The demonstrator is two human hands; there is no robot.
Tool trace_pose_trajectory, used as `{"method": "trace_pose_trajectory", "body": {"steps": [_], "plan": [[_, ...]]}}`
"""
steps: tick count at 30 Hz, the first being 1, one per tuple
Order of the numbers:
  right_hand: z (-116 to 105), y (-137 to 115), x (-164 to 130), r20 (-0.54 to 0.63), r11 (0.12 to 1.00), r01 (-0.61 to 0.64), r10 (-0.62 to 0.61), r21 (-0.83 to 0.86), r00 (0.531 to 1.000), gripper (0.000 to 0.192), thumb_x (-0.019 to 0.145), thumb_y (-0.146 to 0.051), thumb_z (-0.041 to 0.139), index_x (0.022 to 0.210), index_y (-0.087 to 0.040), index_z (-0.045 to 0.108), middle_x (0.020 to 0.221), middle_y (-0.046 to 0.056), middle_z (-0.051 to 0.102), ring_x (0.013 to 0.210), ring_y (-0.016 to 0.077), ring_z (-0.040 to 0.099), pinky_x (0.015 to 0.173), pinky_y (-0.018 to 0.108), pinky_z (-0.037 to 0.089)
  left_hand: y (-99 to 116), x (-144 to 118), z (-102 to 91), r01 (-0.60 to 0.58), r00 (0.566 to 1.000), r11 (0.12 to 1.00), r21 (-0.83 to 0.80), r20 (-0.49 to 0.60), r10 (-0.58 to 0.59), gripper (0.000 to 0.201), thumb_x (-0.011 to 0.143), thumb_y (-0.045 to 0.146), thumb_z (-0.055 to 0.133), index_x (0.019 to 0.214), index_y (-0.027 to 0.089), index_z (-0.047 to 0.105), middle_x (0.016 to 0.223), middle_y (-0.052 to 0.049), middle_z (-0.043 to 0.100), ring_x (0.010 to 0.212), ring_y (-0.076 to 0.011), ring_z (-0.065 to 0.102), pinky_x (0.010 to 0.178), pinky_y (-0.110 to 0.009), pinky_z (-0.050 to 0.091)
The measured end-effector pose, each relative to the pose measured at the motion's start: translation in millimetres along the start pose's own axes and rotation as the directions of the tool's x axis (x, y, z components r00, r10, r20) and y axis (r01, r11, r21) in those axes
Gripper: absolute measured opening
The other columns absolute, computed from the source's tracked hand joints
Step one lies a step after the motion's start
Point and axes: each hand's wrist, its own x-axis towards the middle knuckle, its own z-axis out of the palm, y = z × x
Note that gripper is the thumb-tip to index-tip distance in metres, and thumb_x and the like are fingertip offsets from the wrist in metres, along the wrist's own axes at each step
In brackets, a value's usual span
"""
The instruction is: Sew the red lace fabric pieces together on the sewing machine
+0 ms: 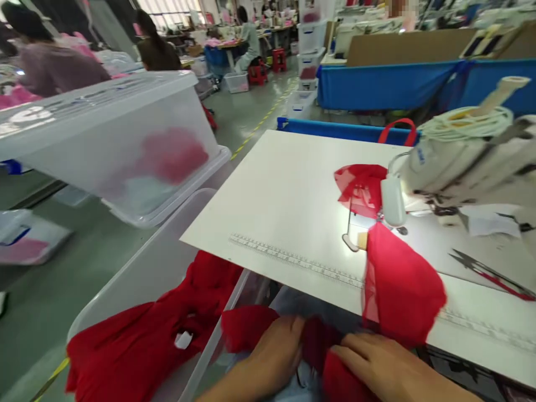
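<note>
Both my hands rest low in front of me on red fabric in my lap. My left hand lies on a bunched red piece, fingers curled over it. My right hand grips the red fabric that trails up over the table edge toward the sewing machine. More red mesh sits behind the machine's needle area. A clear bin at my left holds a heap of red garments.
The white sewing table has a ruler strip along its front edge and thread snips at right. Stacked clear lidded tubs stand at left. Other workers sit at benches in the background. A blue fabric bin lies beyond the table.
</note>
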Motion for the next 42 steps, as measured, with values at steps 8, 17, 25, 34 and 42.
{"method": "trace_pose_trajectory", "body": {"steps": [8, 17, 25, 34, 42], "plan": [[-66.4, 23.8, -38.9, -0.256, 0.762, -0.54, 0.636, 0.357, 0.728, 0.031, 0.088, -0.051, 0.054, 0.094, -0.026, 0.071, 0.073, 0.003, 0.073, 0.059, 0.0196, 0.067, 0.051, 0.025, 0.055, 53.7, 82.0, -56.6, -0.271, 0.838, 0.945, -0.181, 0.439, 0.325, 0.019, 0.097, 0.028, 0.049, 0.097, 0.019, 0.065, 0.091, -0.004, 0.069, 0.077, -0.0177, 0.066, 0.07, -0.026, 0.057], [-56.5, 52.6, -8.8, -0.412, 0.528, -0.752, 0.833, 0.394, 0.369, 0.039, 0.072, -0.062, 0.051, 0.077, -0.025, 0.063, 0.062, 0.004, 0.07, 0.052, 0.0229, 0.064, 0.049, 0.032, 0.047, 92.4, 156.7, -14.8, -0.054, 0.987, 0.998, 0.033, 0.153, 0.048, 0.038, 0.084, 0.045, 0.07, 0.098, 0.012, 0.056, 0.092, -0.009, 0.063, 0.086, -0.0252, 0.063, 0.073, -0.038, 0.057], [-50.9, 41.2, 3.2, -0.323, 0.369, -0.167, 0.913, 0.914, 0.249, 0.043, 0.065, -0.054, 0.078, 0.092, -0.023, 0.066, 0.076, 0.002, 0.071, 0.061, 0.0158, 0.064, 0.058, 0.024, 0.057, 74.4, 148.1, -29.7, 0.15, 0.987, 0.949, -0.276, 0.097, -0.127, 0.008, 0.095, 0.018, 0.048, 0.088, 0.019, 0.053, 0.078, -0.002, 0.066, 0.069, -0.0174, 0.063, 0.065, -0.028, 0.05], [-51.4, 23.4, 20.7, -0.355, 0.364, 0.052, 0.854, 0.93, 0.38, 0.043, 0.074, -0.047, 0.08, 0.106, -0.027, 0.06, 0.071, -0.004, 0.065, 0.05, 0.0085, 0.055, 0.047, 0.015, 0.05, 78.6, 146.8, -60.1, 0.083, 0.996, 0.866, -0.493, 0.071, -0.055, 0.037, 0.092, 0.017, 0.041, 0.127, 0.018, 0.054, 0.121, -0.014, 0.059, 0.113, -0.0257, 0.056, 0.096, -0.042, 0.047], [-31.8, 18.8, 23.2, -0.452, 0.667, -0.149, 0.635, 0.73, 0.627, 0.022, 0.093, -0.046, 0.057, 0.102, -0.026, 0.055, 0.095, 0.006, 0.071, 0.08, 0.0186, 0.069, 0.068, 0.028, 0.061, 84.9, 175.4, -36.4, 0.496, 0.866, 0.027, -0.868, 0.492, -0.089, 0.058, 0.067, 0.065, 0.075, 0.086, 0.012, 0.063, 0.074, 0.0, 0.057, 0.068, -0.0105, 0.054, 0.068, -0.025, 0.045]]}}
